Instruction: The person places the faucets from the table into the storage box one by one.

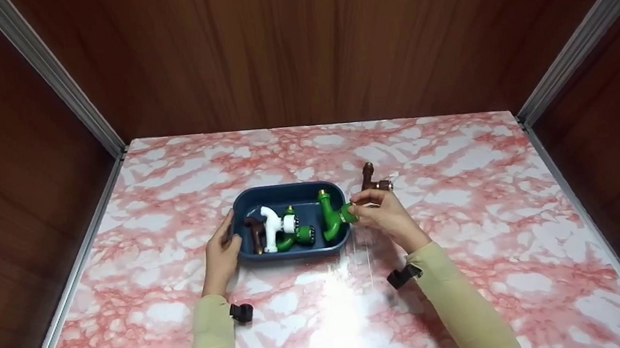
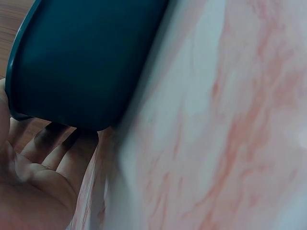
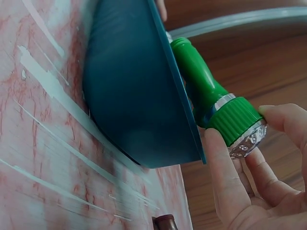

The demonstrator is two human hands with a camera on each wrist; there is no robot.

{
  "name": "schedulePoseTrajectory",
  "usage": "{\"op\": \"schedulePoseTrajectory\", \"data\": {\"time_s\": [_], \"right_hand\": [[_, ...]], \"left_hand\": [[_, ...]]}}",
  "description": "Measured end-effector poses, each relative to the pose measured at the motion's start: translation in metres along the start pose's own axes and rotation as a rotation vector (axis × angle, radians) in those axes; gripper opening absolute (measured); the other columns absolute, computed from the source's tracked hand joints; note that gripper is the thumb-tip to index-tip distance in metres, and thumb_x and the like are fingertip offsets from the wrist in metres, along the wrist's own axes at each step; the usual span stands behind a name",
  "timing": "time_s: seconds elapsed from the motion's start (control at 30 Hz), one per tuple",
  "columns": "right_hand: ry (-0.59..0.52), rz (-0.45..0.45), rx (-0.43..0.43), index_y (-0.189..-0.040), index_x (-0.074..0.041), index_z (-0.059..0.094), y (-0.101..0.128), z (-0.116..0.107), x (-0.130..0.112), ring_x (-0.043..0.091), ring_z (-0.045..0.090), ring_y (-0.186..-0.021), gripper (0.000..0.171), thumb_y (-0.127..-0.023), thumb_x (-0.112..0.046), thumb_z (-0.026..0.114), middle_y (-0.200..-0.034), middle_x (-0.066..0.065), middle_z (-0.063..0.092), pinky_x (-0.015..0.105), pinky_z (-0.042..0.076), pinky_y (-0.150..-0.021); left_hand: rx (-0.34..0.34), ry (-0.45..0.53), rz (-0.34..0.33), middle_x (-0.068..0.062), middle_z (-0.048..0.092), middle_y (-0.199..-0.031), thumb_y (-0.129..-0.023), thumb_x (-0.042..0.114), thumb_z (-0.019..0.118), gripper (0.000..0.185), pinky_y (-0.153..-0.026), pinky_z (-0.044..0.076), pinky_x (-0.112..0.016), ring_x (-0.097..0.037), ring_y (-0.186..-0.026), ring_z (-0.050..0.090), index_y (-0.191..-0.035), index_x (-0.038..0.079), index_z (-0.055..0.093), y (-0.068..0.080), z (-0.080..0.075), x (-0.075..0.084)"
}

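A dark blue tray (image 1: 289, 194) sits mid-table and holds a white faucet (image 1: 271, 227), a brown faucet (image 1: 256, 232) and a green faucet (image 1: 297, 235). My right hand (image 1: 382, 211) pinches the ridged cap of another green faucet (image 1: 333, 218) (image 3: 209, 98), which leans over the tray's right rim (image 3: 178, 86). My left hand (image 1: 223, 254) rests with straight fingers (image 2: 57, 146) against the tray's left wall (image 2: 81, 62). A brown faucet (image 1: 371, 178) stands on the table just behind my right hand.
The pink marbled table (image 1: 465, 227) is boxed in by dark wood walls (image 1: 319, 40) at the back and both sides. A glare patch lies on the table in front of the tray.
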State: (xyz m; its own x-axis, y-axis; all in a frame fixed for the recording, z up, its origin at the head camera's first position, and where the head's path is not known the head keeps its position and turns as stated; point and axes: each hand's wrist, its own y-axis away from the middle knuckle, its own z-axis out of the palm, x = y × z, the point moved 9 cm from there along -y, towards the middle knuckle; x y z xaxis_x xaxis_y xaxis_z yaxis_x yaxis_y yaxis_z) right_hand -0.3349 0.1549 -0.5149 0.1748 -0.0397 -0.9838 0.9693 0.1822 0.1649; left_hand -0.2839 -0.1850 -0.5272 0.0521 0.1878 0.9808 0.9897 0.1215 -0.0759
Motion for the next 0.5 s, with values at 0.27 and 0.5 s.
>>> {"op": "schedulePoseTrajectory", "data": {"time_s": [0.27,0.5], "right_hand": [[0.064,-0.033,0.001,-0.102,0.006,0.063,-0.0006,0.0048,-0.0015,0.020,0.065,-0.077,0.024,-0.082,-0.003,0.073,-0.097,0.013,0.059,0.053,0.053,-0.080],[0.102,-0.063,-0.019,-0.106,0.011,0.061,-0.0003,0.0105,-0.0046,0.021,0.065,-0.080,0.031,-0.083,-0.005,0.074,-0.098,0.015,0.059,0.053,0.052,-0.081]], "left_hand": [[0.004,0.005,0.006,-0.015,0.032,-0.151,-0.093,-0.002,0.047,0.054,-0.107,0.035,-0.039,-0.024,-0.140,0.025,-0.146,0.010,0.041,0.0006,0.0002,-0.0002],[-0.003,0.004,-0.011,-0.010,0.032,-0.152,-0.094,0.000,0.047,0.054,-0.107,0.035,-0.038,-0.022,-0.139,0.027,-0.146,0.013,0.041,0.0010,0.0004,-0.0005]]}}
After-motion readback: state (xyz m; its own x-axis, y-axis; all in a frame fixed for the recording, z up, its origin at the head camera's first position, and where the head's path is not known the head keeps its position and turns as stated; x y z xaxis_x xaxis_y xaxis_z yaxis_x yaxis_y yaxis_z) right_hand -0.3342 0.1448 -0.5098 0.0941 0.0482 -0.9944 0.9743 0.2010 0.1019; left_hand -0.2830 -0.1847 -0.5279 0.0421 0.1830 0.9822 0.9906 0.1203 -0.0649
